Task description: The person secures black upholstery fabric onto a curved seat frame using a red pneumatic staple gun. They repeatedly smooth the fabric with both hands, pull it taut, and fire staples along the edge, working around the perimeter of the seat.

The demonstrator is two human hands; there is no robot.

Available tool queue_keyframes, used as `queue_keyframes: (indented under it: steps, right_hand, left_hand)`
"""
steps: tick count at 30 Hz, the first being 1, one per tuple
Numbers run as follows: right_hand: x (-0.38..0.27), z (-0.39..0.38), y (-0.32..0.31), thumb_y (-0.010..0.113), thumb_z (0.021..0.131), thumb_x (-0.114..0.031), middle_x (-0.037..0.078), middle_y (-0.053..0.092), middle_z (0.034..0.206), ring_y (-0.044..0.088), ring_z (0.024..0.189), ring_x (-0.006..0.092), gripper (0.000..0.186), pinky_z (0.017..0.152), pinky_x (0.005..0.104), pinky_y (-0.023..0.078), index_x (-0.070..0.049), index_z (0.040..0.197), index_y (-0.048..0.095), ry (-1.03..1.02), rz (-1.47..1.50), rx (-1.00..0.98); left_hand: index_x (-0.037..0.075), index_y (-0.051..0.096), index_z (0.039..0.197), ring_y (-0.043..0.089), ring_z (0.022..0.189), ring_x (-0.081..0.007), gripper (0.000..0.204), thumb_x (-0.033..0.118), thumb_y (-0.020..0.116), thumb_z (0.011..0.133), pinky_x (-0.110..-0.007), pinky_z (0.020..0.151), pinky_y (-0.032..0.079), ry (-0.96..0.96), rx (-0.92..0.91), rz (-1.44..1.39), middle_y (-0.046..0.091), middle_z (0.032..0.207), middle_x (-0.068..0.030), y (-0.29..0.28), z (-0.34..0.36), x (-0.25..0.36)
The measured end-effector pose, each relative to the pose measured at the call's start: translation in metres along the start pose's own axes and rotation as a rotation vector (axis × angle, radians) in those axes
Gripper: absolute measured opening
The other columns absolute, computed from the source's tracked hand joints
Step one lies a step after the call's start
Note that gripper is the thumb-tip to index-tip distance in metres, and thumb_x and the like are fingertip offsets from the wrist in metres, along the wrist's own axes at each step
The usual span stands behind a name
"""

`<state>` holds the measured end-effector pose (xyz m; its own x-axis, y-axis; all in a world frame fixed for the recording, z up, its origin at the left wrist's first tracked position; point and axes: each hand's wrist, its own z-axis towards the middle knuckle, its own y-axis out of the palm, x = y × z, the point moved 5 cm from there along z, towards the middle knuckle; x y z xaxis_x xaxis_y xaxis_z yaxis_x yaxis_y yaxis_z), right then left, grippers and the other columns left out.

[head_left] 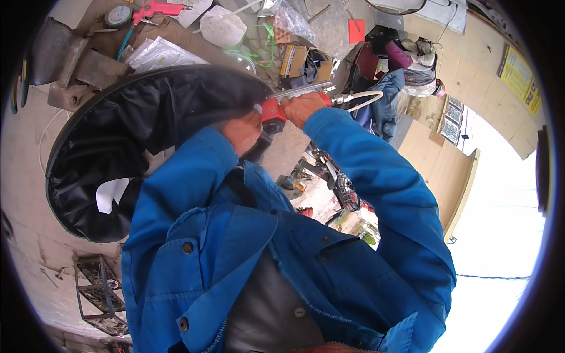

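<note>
My right hand [303, 109] is wrapped round a red air staple gun [272, 113], which has a long metal magazine and a pale hose at its back. The gun's nose sits close to my left hand [242, 133]. Closed fingers of that hand pinch the edge of a large curved black vinyl seat cover [170, 94]; the fingertips are partly hidden. The cover spreads out to the left, wrinkled inside a stiff rim, with a white patch [112, 194] on its lower part. Blue sleeves cover both my forearms.
Behind the cover lie a metal vise-like block [76, 65], a red air blow gun [156, 9], a round gauge [118, 15], plastic bags [162, 54] and an opened cardboard box [309, 63]. A motorcycle [344, 187] shows beyond my right arm. At lower left is a metal-framed rack [100, 288].
</note>
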<state>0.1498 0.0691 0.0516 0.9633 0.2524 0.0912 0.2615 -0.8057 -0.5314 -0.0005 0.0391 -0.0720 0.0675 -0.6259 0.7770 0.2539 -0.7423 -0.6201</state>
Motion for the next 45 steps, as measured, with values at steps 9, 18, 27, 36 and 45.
queue_keyframes:
  steps: [9, 18, 27, 36, 45]
  right_hand:
    - [0.002, 0.012, -0.003, 0.063, 0.095, -0.015, 0.015, 0.079, 0.104, 0.077, 0.099, 0.0361, 0.019, 0.084, 0.0496, 0.062, -0.008, 0.109, 0.075, 0.085, -0.023, -0.174]
    - [0.014, -0.030, 0.035, 0.060, 0.094, -0.015, 0.017, 0.076, 0.091, 0.076, 0.082, 0.0381, 0.022, 0.072, 0.0516, 0.058, -0.009, 0.114, 0.064, 0.105, 0.040, 0.043]
    - [0.008, -0.051, 0.048, 0.058, 0.095, -0.015, 0.011, 0.077, 0.095, 0.076, 0.086, 0.0364, 0.024, 0.075, 0.0507, 0.057, -0.015, 0.118, 0.065, 0.105, 0.079, 0.112]
    - [0.011, -0.031, 0.039, 0.060, 0.091, -0.013, 0.013, 0.076, 0.093, 0.076, 0.085, 0.0365, 0.022, 0.072, 0.0488, 0.059, -0.010, 0.113, 0.065, 0.113, 0.030, 0.056]
    - [0.013, -0.014, 0.035, 0.061, 0.092, -0.013, 0.018, 0.077, 0.090, 0.076, 0.087, 0.0370, 0.021, 0.073, 0.0490, 0.059, -0.009, 0.111, 0.066, 0.114, 0.028, -0.049]
  left_hand:
    - [0.001, 0.073, 0.115, 0.062, 0.132, -0.0293, 0.029, 0.015, 0.059, 0.094, -0.042, 0.102, 0.057, -0.034, 0.052, -0.014, 0.064, 0.139, -0.0154, 0.001, -0.001, -0.001]
    - [-0.002, 0.067, 0.123, 0.064, 0.128, -0.0267, 0.035, 0.011, 0.059, 0.093, -0.040, 0.090, 0.062, -0.003, 0.043, 0.020, 0.065, 0.131, -0.0126, 0.004, 0.001, 0.003]
    - [-0.003, 0.071, 0.121, 0.059, 0.136, -0.0269, 0.035, 0.010, 0.059, 0.091, -0.038, 0.094, 0.061, -0.031, -0.067, 0.012, 0.064, 0.136, -0.0127, 0.002, 0.002, 0.000]
    - [0.004, 0.073, 0.106, 0.066, 0.116, -0.0257, 0.024, 0.014, 0.062, 0.087, -0.035, 0.092, 0.059, 0.052, 0.190, 0.100, 0.068, 0.118, -0.0104, 0.001, -0.001, 0.002]
    - [-0.002, 0.073, 0.121, 0.060, 0.135, -0.0251, 0.035, 0.012, 0.060, 0.092, -0.035, 0.094, 0.062, -0.018, -0.003, 0.074, 0.064, 0.137, -0.0106, -0.003, 0.000, 0.001]
